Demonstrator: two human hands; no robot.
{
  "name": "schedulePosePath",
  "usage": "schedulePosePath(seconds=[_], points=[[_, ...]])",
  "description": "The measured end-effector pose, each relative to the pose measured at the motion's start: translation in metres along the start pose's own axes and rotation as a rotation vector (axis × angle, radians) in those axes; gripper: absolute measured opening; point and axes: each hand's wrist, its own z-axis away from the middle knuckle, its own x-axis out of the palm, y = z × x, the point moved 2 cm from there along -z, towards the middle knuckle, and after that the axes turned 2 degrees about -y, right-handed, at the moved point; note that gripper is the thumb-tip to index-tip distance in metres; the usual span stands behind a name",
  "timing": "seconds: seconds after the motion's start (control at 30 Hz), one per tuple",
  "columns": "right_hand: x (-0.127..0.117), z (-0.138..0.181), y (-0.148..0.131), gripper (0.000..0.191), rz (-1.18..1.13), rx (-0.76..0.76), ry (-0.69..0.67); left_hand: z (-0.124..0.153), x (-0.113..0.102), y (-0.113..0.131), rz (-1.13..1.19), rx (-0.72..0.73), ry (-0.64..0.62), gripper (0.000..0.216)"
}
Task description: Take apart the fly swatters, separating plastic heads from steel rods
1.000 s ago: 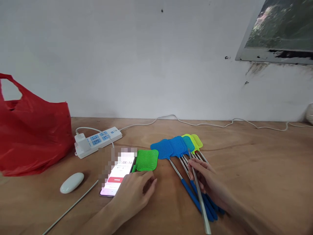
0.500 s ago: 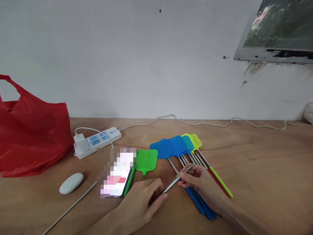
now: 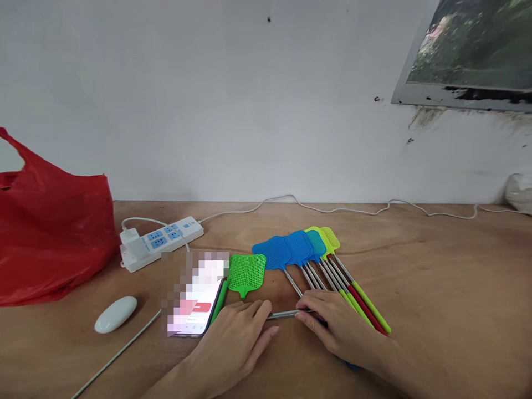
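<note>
My left hand [image 3: 239, 335] is closed around one end of a thin silvery metal rod [image 3: 283, 315]. The other end lies in the closed fingers of my right hand [image 3: 336, 321], so the rod spans level between the two. A green fly swatter head [image 3: 247, 272] rests flat just beyond my left hand, beside a green handle [image 3: 218, 302]. Past my right hand lies a fanned row of fly swatters with blue heads [image 3: 272, 252] and yellow-green heads [image 3: 331, 238]. Their metal shafts run toward me, and my right hand covers part of them, including most of the blue handles.
A lit phone [image 3: 199, 302], partly blurred, lies left of the green handle. Farther left are a white mouse-like object [image 3: 116, 315], a cable [image 3: 120, 352], a white power strip [image 3: 162, 244] and a red plastic bag [image 3: 54, 238]. A thin white cord [image 3: 332, 211] runs along the wall.
The rod has gone from slanting upward to nearly level. My right hand has turned palm-down and lowered over the swatter handles; my left hand stays about in place.
</note>
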Motion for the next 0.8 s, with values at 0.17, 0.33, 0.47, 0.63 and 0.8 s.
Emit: schedulePosePath(seconds=[0.17, 0.33, 0.47, 0.63, 0.8], points=[[0.003, 0.000, 0.000, 0.023, 0.046, -0.011, -0.070, -0.004, 0.000, -0.002, -0.075, -0.025, -0.077, 0.016], [-0.002, -0.003, -0.004, 0.029, -0.025, -0.019, -0.058, -0.006, -0.006, -0.003, -0.035, -0.057, -0.118, 0.021], [-0.010, 0.002, -0.010, 0.032, -0.094, 0.012, -0.064, -0.003, -0.013, -0.001, 0.081, -0.067, -0.116, 0.029], [-0.022, 0.013, -0.006, 0.036, -0.091, 0.013, -0.034, 0.005, -0.018, -0.004, 0.276, -0.068, -0.099, 0.039], [-0.020, 0.025, 0.000, 0.031, -0.005, -0.016, -0.082, 0.017, -0.017, -0.013, 0.342, -0.054, -0.170, 0.043]])
